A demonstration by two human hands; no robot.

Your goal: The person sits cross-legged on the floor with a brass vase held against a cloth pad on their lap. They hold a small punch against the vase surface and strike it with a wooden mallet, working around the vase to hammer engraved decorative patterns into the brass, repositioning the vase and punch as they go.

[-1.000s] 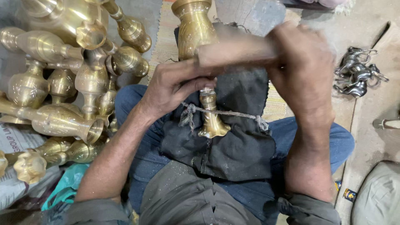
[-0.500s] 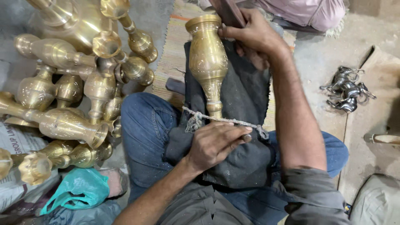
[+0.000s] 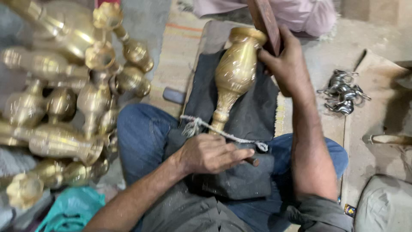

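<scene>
- My right hand (image 3: 288, 64) is closed around a dark wooden block (image 3: 265, 21), held against the rim of the brass vase (image 3: 235, 73).
- The vase lies tilted on the dark cloth (image 3: 253, 116) over my lap, mouth away from me, foot under a knotted string (image 3: 223, 134).
- My left hand (image 3: 210, 154) is curled shut on a small dark tool (image 3: 253, 161), resting on the cloth just below the string.
- More brass vases (image 3: 64, 99) are heaped on the floor to my left.
- Small silver metal pieces (image 3: 343, 92) lie on the floor to my right.
</scene>
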